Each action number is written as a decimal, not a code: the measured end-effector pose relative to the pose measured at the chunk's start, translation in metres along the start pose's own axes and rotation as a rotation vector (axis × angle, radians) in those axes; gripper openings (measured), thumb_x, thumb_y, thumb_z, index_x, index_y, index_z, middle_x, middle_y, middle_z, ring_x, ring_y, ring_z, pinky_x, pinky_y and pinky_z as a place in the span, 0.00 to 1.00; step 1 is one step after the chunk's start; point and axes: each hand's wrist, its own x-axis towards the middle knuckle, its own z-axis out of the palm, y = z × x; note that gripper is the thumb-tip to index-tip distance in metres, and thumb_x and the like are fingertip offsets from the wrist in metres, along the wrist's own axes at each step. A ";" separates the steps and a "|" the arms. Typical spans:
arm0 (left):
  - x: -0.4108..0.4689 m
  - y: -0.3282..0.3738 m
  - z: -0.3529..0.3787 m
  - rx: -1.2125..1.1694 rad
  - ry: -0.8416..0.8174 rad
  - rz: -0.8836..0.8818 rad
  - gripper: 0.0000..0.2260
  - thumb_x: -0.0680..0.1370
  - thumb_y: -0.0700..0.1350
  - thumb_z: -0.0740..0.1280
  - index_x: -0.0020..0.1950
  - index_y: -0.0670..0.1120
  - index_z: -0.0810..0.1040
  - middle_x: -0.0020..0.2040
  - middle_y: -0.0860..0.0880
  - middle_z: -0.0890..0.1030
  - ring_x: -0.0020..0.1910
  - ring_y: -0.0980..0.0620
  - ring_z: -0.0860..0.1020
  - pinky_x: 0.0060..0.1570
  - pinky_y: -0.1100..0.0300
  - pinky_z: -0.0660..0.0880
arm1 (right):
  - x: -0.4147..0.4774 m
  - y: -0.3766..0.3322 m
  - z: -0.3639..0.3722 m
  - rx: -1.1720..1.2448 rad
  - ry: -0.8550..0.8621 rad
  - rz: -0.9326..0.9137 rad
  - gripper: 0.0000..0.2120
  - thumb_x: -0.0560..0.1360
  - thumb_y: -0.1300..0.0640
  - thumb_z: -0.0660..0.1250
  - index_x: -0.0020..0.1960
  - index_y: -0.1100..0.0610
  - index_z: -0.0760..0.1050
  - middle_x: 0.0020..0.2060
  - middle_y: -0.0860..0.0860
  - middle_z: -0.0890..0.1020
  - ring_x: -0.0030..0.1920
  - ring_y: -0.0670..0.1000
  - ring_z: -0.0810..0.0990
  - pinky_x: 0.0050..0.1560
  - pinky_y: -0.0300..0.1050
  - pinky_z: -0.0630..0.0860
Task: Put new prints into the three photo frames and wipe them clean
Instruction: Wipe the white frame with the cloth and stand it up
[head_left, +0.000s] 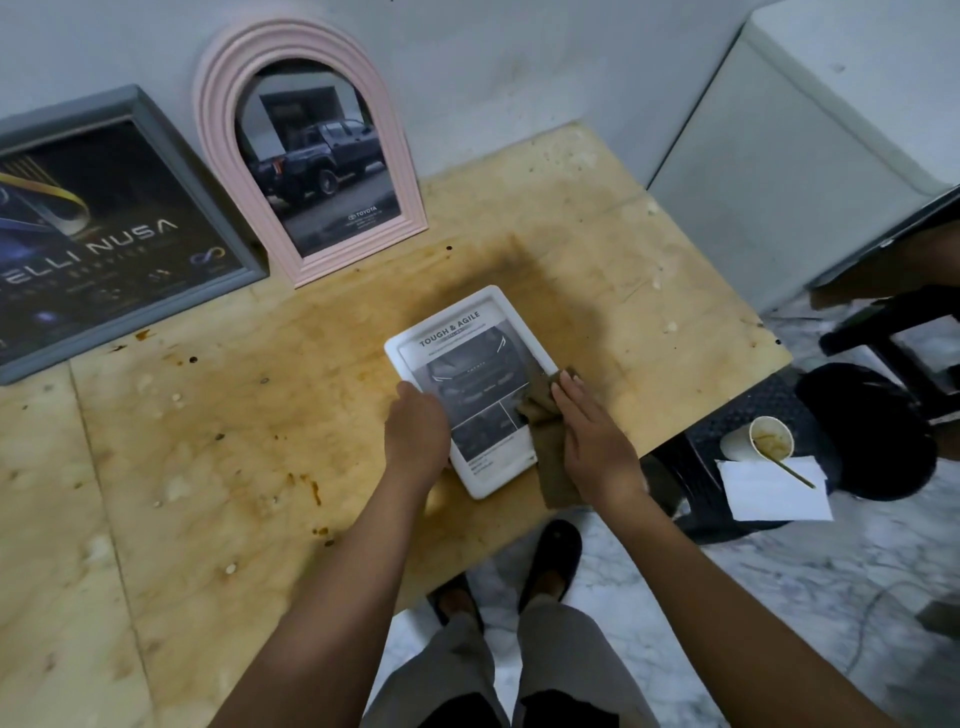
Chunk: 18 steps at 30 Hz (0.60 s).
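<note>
A white rectangular photo frame (465, 340) lies flat on the stained plywood table (208, 441), holding a grey car print headed "TOUGH & AGILE". My left hand (415, 434) grips its left edge, fingers curled over the rim. My right hand (592, 436) lies flat with straight fingers on a brown cloth (540, 400), pressing it onto the frame's right edge. A pink arched frame (306, 145) with a pickup-truck print and a grey rectangular frame (119, 228) with a dark poster lean against the wall at the back left.
The table's right edge runs close to my right hand. Beyond it a black stool (727, 441) carries a used paper cup (769, 439) with a stick and a white napkin (774, 491). My feet stand on the marble floor below.
</note>
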 end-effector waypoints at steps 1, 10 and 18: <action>0.000 0.000 0.000 -0.018 -0.003 -0.005 0.10 0.80 0.45 0.51 0.56 0.41 0.67 0.47 0.44 0.76 0.39 0.47 0.76 0.28 0.58 0.67 | -0.008 0.001 0.005 -0.003 0.036 -0.011 0.21 0.79 0.63 0.54 0.71 0.58 0.65 0.72 0.47 0.63 0.73 0.44 0.57 0.68 0.46 0.66; 0.001 0.003 0.000 -0.083 -0.064 -0.070 0.05 0.80 0.45 0.51 0.53 0.47 0.63 0.43 0.46 0.76 0.37 0.42 0.80 0.29 0.52 0.78 | -0.049 -0.025 0.032 0.041 0.246 0.027 0.23 0.72 0.65 0.52 0.64 0.61 0.75 0.63 0.55 0.76 0.65 0.55 0.73 0.57 0.43 0.74; 0.002 0.004 0.000 -0.046 -0.076 -0.083 0.12 0.80 0.43 0.52 0.62 0.42 0.63 0.46 0.44 0.76 0.40 0.41 0.80 0.35 0.50 0.79 | -0.067 -0.050 0.048 0.122 0.177 -0.073 0.21 0.74 0.64 0.52 0.63 0.60 0.76 0.61 0.52 0.78 0.64 0.52 0.74 0.61 0.46 0.74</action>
